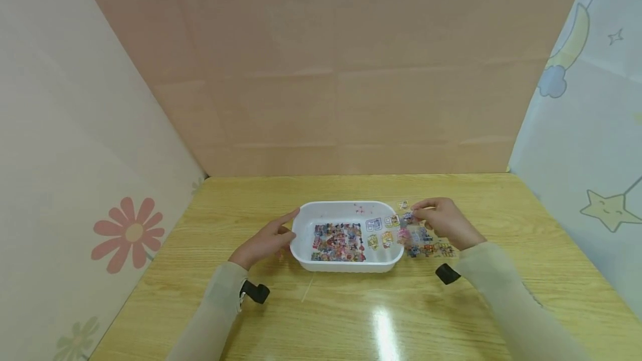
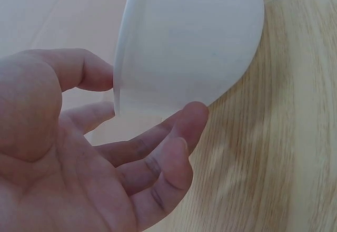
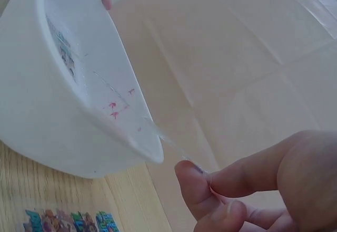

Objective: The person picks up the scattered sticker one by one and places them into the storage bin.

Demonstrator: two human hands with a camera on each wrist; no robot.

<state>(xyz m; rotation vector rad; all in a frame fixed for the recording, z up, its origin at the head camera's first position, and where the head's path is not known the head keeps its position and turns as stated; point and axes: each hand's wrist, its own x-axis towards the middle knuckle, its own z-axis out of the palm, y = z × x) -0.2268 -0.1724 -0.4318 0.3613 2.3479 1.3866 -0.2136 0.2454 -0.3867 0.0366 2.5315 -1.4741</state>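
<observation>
- Head view: the white tray (image 1: 346,267) is the landmark; it sits on the table (image 1: 311,327) with its long axis running left to right.
- Left hand (image 1: 263,243): located at the tray's left end. Thumb and index finger rest at the rim; the remaining fingers curl by the outer wall. This grip probably steadies the tray.
- Right hand (image 1: 445,222): located just beyond the tray's right end. Thumb and index finger pinch the edge of a clear sticker sheet (image 1: 373,225); the other fingers fold in.
- Clear sticker sheet: extends from the pinch, across the tray's right rim, over its interior. An edge hold likely leaves the printed area uncovered.
- Orientation: the sheet's free end points left, into the tray. Its visible run roughly follows the tray's long axis; transparency hides the full outline, so the sheet's own long axis cannot be confirmed. Right wrist view shows it nearly edge-on.
- Printed stickers (image 1: 338,241): inside the tray, left of the sheet's free end.
- Second sticker sheet (image 1: 428,249): flat on the table, right of the tray, below the right hand.
</observation>
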